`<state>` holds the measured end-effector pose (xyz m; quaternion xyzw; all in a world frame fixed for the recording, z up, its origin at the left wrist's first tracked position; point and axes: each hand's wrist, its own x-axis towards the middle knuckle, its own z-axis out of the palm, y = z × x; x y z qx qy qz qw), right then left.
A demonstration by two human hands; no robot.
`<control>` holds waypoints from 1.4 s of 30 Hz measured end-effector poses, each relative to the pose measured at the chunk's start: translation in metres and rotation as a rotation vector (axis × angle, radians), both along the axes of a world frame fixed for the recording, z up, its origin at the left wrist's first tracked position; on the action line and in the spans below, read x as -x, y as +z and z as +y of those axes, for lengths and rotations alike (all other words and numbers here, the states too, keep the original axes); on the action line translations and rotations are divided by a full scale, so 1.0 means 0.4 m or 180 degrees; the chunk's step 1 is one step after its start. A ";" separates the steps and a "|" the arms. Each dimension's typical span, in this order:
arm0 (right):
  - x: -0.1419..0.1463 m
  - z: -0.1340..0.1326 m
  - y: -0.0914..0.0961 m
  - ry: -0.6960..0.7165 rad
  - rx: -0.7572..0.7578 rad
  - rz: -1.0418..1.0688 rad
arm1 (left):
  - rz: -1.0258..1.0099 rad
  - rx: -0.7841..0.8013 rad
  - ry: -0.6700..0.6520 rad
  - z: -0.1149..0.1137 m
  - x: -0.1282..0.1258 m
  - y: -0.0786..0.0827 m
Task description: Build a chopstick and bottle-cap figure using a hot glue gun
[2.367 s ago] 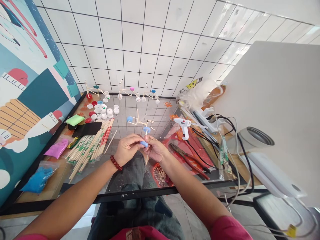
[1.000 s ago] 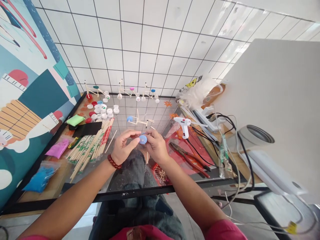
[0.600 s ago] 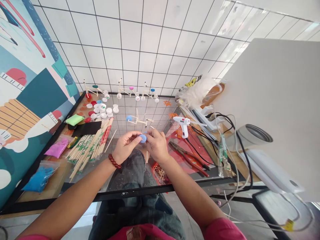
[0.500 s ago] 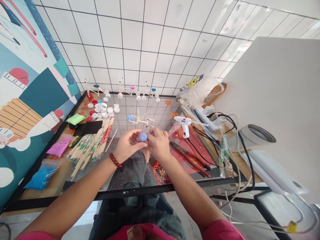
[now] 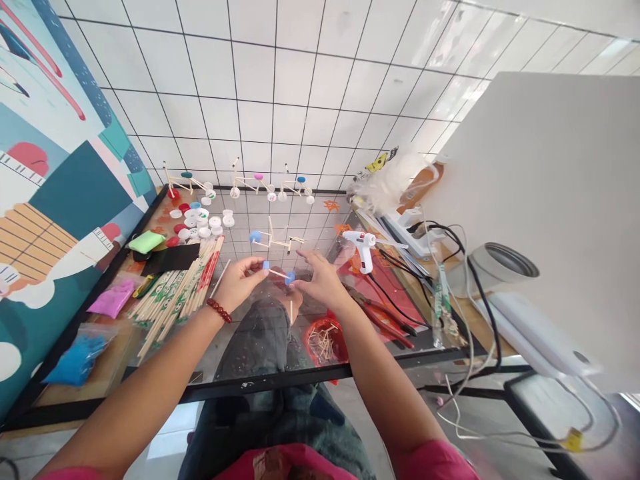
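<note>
Between my hands is a short wooden stick [image 5: 278, 273] with a blue bottle cap at each end, like an axle with two wheels. My left hand [image 5: 243, 283] pinches the left blue cap [image 5: 265, 265] between thumb and fingers. My right hand [image 5: 321, 277] is open, thumb and fingers spread, its thumb close to the right blue cap [image 5: 289, 278]; whether it touches cannot be made out. Just beyond them a stick frame [image 5: 275, 243] with one blue cap wheel [image 5: 255, 237] stands on the glass table.
A white glue gun [image 5: 362, 247] and red-handled pliers [image 5: 383, 313] lie to the right. At left are wooden sticks [image 5: 175, 293], loose bottle caps [image 5: 200, 220] and bags of pink [image 5: 113, 298] and blue material [image 5: 75, 357]. Finished-looking stick models [image 5: 250, 183] line the back edge.
My hands have moved apart. The right hand has opened off the blue cap, and the stick with both caps now shows, turned sideways in my left hand.
</note>
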<state>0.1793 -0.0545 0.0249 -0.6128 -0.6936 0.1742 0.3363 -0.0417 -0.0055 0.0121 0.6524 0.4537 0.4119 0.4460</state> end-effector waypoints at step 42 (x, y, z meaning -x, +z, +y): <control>0.006 0.006 -0.006 0.0299 0.0351 -0.0390 | 0.1716 -0.0459 -0.0542 -0.008 0.010 0.037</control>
